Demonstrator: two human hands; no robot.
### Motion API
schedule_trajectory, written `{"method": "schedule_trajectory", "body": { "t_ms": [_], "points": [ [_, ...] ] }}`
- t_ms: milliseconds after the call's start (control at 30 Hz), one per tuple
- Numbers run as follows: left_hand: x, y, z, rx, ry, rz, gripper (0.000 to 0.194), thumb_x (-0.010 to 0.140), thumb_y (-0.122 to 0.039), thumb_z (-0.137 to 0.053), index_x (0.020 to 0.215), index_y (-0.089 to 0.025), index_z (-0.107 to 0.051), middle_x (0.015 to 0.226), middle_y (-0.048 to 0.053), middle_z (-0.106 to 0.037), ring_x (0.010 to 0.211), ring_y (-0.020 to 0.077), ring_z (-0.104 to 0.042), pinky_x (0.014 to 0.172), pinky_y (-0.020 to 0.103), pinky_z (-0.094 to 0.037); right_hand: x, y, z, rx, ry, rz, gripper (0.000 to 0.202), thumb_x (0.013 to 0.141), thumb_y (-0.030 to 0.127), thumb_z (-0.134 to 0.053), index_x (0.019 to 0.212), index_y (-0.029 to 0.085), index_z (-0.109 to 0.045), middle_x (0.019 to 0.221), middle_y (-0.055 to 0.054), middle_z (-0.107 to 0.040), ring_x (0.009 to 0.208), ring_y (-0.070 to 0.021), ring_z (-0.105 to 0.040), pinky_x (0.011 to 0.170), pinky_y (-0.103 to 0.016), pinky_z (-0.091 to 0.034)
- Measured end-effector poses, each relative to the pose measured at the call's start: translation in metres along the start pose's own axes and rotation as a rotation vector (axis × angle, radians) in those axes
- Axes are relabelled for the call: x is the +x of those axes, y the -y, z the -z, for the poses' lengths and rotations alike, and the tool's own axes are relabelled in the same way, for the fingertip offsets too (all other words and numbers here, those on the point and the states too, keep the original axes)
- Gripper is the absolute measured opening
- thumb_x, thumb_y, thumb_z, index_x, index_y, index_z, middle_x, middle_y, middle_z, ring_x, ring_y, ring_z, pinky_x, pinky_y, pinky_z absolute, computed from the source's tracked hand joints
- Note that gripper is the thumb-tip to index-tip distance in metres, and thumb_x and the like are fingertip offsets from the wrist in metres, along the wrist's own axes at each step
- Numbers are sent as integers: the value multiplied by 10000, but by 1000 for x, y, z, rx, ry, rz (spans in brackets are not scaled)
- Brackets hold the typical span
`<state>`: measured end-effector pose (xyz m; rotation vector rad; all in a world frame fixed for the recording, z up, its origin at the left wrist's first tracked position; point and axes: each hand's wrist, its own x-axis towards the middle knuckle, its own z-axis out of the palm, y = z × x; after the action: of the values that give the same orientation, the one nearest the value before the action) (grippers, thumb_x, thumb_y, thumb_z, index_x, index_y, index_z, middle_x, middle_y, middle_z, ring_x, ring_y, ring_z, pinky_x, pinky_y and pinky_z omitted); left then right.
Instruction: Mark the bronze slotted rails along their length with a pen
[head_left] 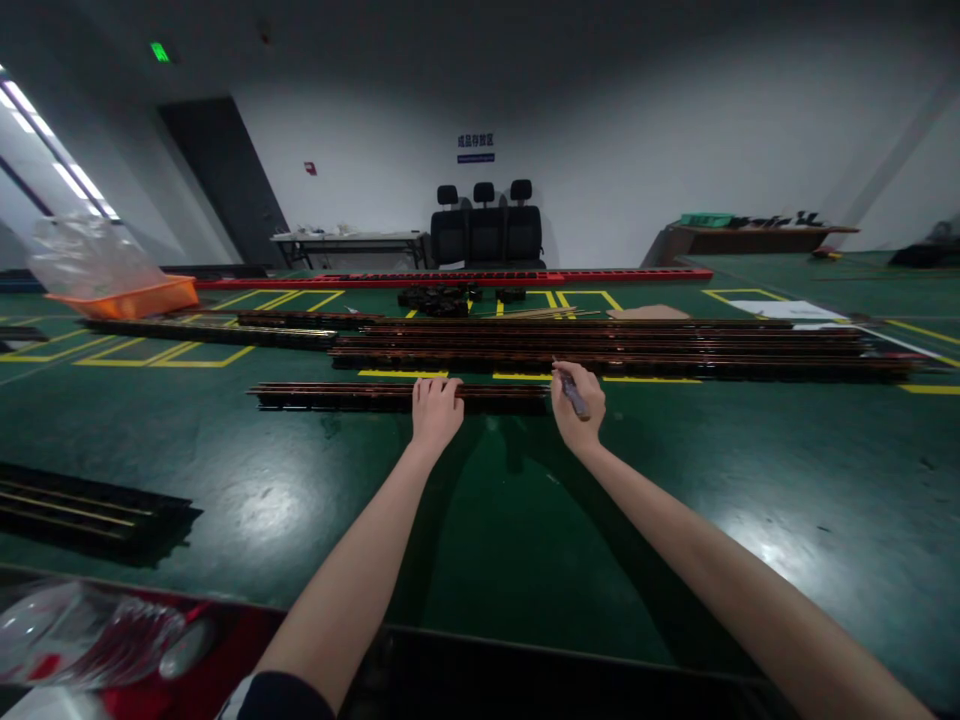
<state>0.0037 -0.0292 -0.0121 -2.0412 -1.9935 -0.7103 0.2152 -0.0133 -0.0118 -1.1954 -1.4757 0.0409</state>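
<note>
A long dark slotted rail point(337, 397) with coppery edges lies across the green table in front of me. My left hand point(439, 408) is on this rail near its middle, its fingers bent over the top and gripping it. At the rail's right end, my right hand point(579, 405) is closed around a slim hand tool point(573, 394) with a greyish handle. A thin tip sticks out above the fingers, but its exact kind is not clear. Just behind both hands lies a wide bundle of similar dark rails point(675, 345).
More rails point(82, 505) lie at the near left. An orange tray point(142, 297) with plastic bags stands at the far left. Black parts point(435, 299), brown cardboard point(649, 312) and white paper point(784, 309) lie farther back. A plastic bottle point(97, 635) is below the table's near edge point(525, 650).
</note>
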Motion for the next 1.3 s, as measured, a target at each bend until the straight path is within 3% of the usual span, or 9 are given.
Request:
{"method": "schedule_trajectory", "body": {
  "t_ms": [200, 433, 700, 833, 967, 1133, 1300],
  "points": [
    [1, 0, 2, 16, 20, -3, 337, 856, -175, -453, 1139, -178, -636, 1135, 102, -642, 1104, 280, -518, 1032, 463, -381, 5, -4, -10, -76, 115, 306, 245, 921, 299, -413, 950, 186, -629, 940, -82, -694, 855, -205, -587, 765, -331, -417],
    [4, -13, -4, 5, 27, -93, 344, 875, -209, -453, 1169, -189, -632, 1113, 99, -642, 1034, 279, -518, 951, 460, -425, 14, -8, -21, -319, 223, 506, 249, 953, 206, -402, 915, 147, -641, 855, -78, -704, 783, -188, -563, 767, -307, -341],
    [6, -37, -12, 51, 1, -214, 315, 860, -233, -495, 1138, -198, -637, 1056, 94, -641, 958, 277, -494, 857, 413, -438, 17, 0, -18, -513, 331, 693, 270, 938, 178, -397, 812, 136, -633, 758, -84, -666, 723, -193, -523, 763, -318, -292],
    [8, -51, -14, 37, 7, -245, 286, 862, -235, -486, 1100, -179, -632, 1056, 111, -637, 946, 273, -492, 825, 402, -440, 14, 1, -19, -515, 368, 653, 274, 947, 184, -386, 834, 131, -630, 786, -92, -676, 743, -199, -545, 746, -314, -301],
    [9, -59, -17, -40, 5, -296, 310, 839, -234, -509, 1117, -137, -608, 1049, 121, -646, 912, 255, -509, 829, 391, -446, 12, -2, -18, -524, 444, 517, 258, 962, 205, -378, 904, 126, -617, 830, -101, -684, 775, -199, -579, 709, -298, -325],
    [9, -56, -17, -113, 0, -339, 361, 803, -191, -510, 1147, -107, -584, 1069, 122, -654, 950, 247, -544, 896, 383, -448, 12, -2, -14, -547, 510, 440, 278, 971, 269, -367, 883, 139, -596, 829, -110, -676, 778, -199, -593, 699, -280, -366],
    [6, -48, -12, -127, 13, -329, 357, 853, -190, -430, 1161, -97, -586, 1118, 120, -657, 1054, 231, -564, 1031, 377, -376, 12, 0, -11, -588, 442, 403, 245, 936, 208, -375, 847, 138, -593, 766, -116, -666, 720, -198, -588, 648, -274, -378]
  ]
}}
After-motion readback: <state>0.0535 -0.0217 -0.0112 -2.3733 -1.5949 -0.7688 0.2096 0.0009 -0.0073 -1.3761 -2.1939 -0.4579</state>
